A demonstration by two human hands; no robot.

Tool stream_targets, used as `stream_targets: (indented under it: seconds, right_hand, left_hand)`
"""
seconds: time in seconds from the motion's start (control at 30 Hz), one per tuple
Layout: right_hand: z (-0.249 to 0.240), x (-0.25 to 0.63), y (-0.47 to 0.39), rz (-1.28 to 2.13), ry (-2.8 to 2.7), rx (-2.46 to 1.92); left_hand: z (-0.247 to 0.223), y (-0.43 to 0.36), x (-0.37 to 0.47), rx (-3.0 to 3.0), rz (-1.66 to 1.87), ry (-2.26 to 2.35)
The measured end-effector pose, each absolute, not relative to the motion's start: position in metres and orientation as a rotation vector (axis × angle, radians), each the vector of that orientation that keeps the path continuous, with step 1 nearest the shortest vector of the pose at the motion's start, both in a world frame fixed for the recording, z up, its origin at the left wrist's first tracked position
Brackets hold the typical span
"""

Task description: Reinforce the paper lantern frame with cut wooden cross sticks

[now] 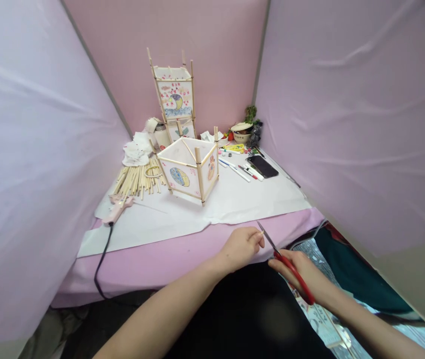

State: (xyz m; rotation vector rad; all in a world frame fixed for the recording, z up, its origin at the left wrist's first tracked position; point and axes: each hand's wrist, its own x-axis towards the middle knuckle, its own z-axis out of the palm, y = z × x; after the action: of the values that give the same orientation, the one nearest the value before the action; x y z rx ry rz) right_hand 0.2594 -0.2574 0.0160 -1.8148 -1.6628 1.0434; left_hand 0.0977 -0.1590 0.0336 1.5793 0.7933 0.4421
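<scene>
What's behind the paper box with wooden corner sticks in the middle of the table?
Behind the paper box is a taller stick-framed paper lantern, its upper part and some of a lower panel showing. The box hides its lowest part, so what it rests on cannot be seen.

scissors (pixel 291 269): red handles, grey blades | near lantern (pixel 188 172): white panels, blue-and-yellow disc, pink marks, tan frame | far lantern (pixel 177 99): white, pink-red stars, yellow-blue crescent, blue waves | glue gun (pixel 117 213): pale pink, black cord (pixel 102 257) | phone (pixel 263 166): black | tabletop cloth (pixel 152 269): pink | paper (pixel 257 199): white
</scene>
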Motion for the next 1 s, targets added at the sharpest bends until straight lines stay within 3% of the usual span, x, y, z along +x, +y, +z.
stream_targets:
  seconds: [0.47,1.0]
  right_hand:
    - [0.041,0.252,-0.24,0.979,-1.902,-1.809]
    - [0.031,0.255,-0.235,0.908,-1.899,-1.807]
  left_hand:
    - [0.046,-0.153,0.08,0.879,0.121,0.525]
    - [0.039,-0.154,0.074,0.877,0.153,0.56]
